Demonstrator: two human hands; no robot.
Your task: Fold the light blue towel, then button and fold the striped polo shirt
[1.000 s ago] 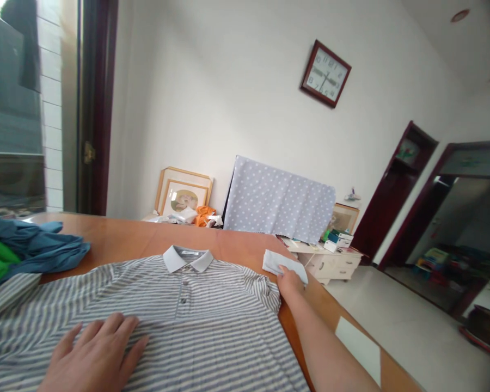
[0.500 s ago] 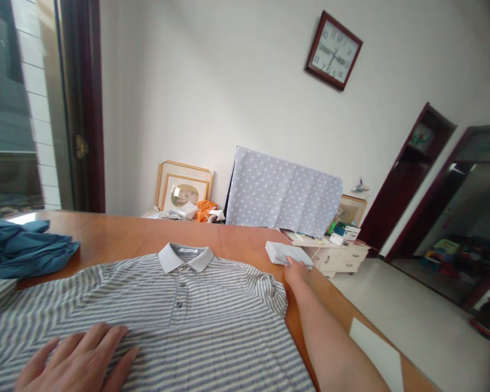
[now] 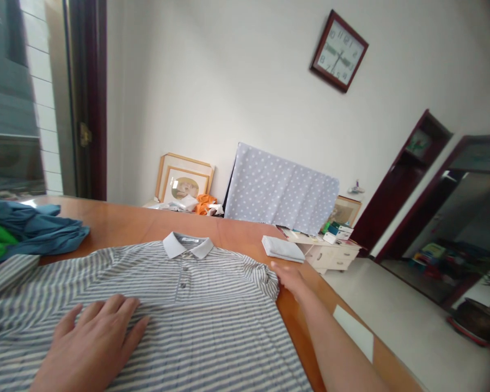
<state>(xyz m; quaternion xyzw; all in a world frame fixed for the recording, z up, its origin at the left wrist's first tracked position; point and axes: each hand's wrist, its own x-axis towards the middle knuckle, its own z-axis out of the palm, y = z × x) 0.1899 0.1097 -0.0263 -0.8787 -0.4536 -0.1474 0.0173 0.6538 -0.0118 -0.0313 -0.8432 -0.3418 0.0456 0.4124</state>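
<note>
A grey-and-white striped polo shirt (image 3: 212, 321) lies spread face up, its pale collar (image 3: 173, 246) pointing away from me. My left hand (image 3: 96, 337) rests flat on its chest, fingers spread. Beside the shirt's right-hand sleeve (image 3: 261, 279), my right hand (image 3: 289, 279) reaches out with its fingers towards the sleeve edge; nothing shows in them, and some fingers are hidden. Just beyond that hand sits a folded light-grey cloth (image 3: 283, 249), apart from it.
Blue and green garments (image 3: 44, 228) are heaped at the left of the wooden table (image 3: 122, 218). A pale sheet (image 3: 354, 332) lies near the table's right edge. Behind stand a polka-dot cloth cover (image 3: 283, 188), framed pictures (image 3: 183, 182) and a white drawer cabinet (image 3: 330, 256).
My right hand has come off the folded cloth and drawn back left towards the shirt's sleeve. The left hand stays on the shirt. The view has shifted slightly.
</note>
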